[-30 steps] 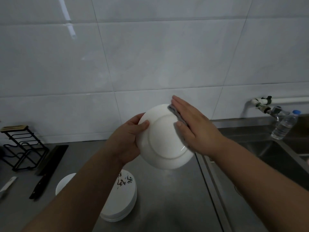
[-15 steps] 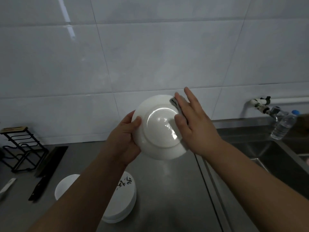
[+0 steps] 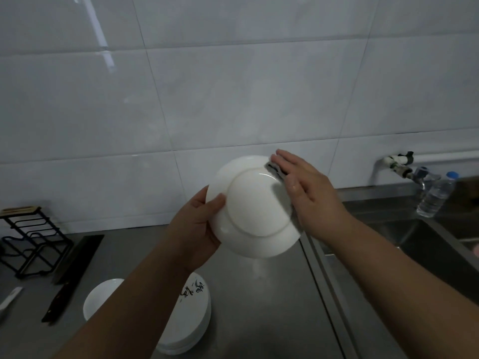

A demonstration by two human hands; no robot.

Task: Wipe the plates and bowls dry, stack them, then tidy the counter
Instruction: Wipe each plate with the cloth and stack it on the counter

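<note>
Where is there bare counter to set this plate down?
Best patch: bare counter between the plate stack and the sink edge, under the held plate. A smaller strip lies by the wall, right of the knife. Crowded on the left: rack, knife, bowl and stack sit close together.

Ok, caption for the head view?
Left hand grips an upturned white plate while the right hand presses a grey cloth against its underside.
</note>
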